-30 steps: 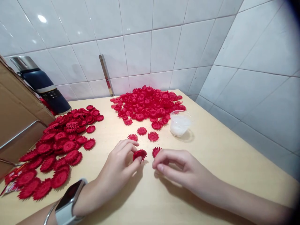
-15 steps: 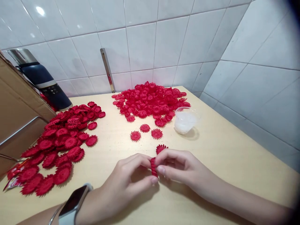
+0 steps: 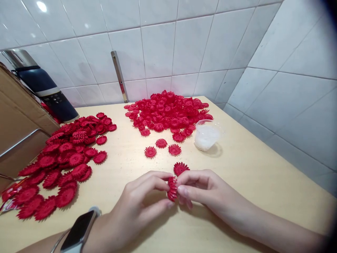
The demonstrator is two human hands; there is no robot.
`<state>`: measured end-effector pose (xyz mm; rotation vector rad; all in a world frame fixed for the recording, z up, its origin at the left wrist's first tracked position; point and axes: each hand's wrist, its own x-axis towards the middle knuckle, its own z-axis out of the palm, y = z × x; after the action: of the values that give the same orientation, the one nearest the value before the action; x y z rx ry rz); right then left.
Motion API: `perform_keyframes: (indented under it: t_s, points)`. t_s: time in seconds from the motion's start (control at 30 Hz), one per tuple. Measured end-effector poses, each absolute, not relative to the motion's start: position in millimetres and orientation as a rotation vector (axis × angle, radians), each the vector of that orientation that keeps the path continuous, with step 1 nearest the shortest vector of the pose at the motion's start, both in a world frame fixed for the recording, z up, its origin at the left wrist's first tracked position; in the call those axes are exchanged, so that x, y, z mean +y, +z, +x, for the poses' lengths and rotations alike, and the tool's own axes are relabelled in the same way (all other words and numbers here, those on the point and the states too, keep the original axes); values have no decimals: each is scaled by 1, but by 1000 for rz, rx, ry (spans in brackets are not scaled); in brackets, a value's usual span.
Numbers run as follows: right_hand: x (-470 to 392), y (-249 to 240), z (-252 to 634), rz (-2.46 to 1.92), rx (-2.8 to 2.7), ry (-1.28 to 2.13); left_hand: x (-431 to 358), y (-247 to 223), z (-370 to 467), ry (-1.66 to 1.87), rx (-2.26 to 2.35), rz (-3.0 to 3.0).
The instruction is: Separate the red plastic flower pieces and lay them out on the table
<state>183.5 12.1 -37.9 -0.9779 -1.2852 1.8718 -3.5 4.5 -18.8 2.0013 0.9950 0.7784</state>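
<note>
Between my two hands, just above the table, is a red flower-shaped piece [image 3: 172, 189] with narrow petals, tilted on edge. My left hand [image 3: 146, 195] has thumb and fingers around its left side. From the right, the thumb and forefinger of my right hand [image 3: 201, 188] pinch its edge. Right behind my fingertips lies another red flower piece [image 3: 181, 168], flat on the table. A little farther back are three loose flower pieces [image 3: 174, 150]. A smartwatch [image 3: 80, 230] is on my left wrist.
A big heap of red flower pieces [image 3: 168, 112] lies at the back, another pile [image 3: 65, 158] at the left. A clear plastic cup [image 3: 206, 135] with whitish contents stands right of the heap. A dark blue flask [image 3: 47, 88] and a cardboard box [image 3: 21, 116] stand at the left.
The held flower piece has turned, so more of its petals face me. The flower behind my fingers is less covered. My left hand has shifted slightly left.
</note>
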Motion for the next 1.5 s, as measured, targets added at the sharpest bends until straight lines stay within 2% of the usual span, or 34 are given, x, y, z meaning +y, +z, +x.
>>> perform_keyframes:
  t_s: [0.8, 1.27, 1.5]
  points:
    - [14, -48, 185, -819, -1128, 2028, 3, -17, -2, 800, 960, 2003]
    - [10, -37, 182, -976, -1243, 1873, 5, -20, -4, 722, 981, 1794]
    - [5, -34, 179, -920, -1271, 1913, 4, -19, -5, 698, 1009, 1677]
